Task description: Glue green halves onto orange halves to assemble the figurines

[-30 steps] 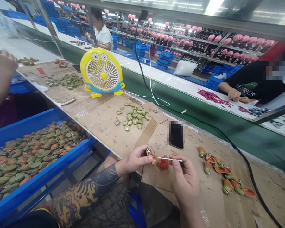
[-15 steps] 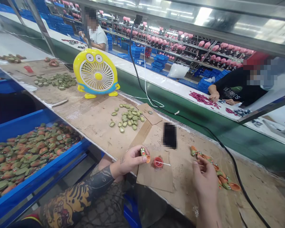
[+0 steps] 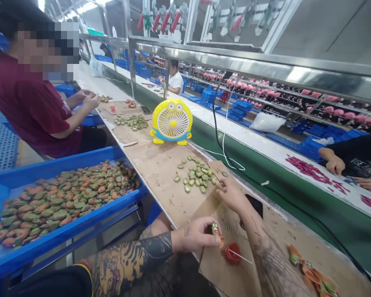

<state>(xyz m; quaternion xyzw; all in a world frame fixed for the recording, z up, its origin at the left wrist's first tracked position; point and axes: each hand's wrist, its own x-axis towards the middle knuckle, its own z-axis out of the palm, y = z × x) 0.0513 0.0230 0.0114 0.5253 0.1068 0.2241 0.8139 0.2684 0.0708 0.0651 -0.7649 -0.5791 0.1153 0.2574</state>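
Note:
My left hand (image 3: 199, 236) is closed around a small green-and-orange toy piece (image 3: 215, 229) with a frog-like face. Just to its right a red cup (image 3: 232, 252), with a white stick leaning across it, rests on a cardboard square (image 3: 216, 268). My right hand (image 3: 231, 193) reaches over the bench, fingers apart and slightly bent, at the near right edge of a pile of green oval pieces (image 3: 198, 173). Nothing can be made out in its fingers. Several orange-and-green pieces (image 3: 312, 272) lie at the lower right, partly behind my right forearm.
A yellow fan (image 3: 173, 123) stands on the cardboard-covered bench. At left, a blue tray (image 3: 58, 165) holds many green-and-orange pieces. A dark phone-like object (image 3: 254, 205) lies beside my right forearm. A black cable (image 3: 297, 206) runs along the right. Co-workers sit at left and across.
My right hand has moved from the orange-and-green pieces on the right to the green oval pile. My left hand still holds its piece. The view has swung left.

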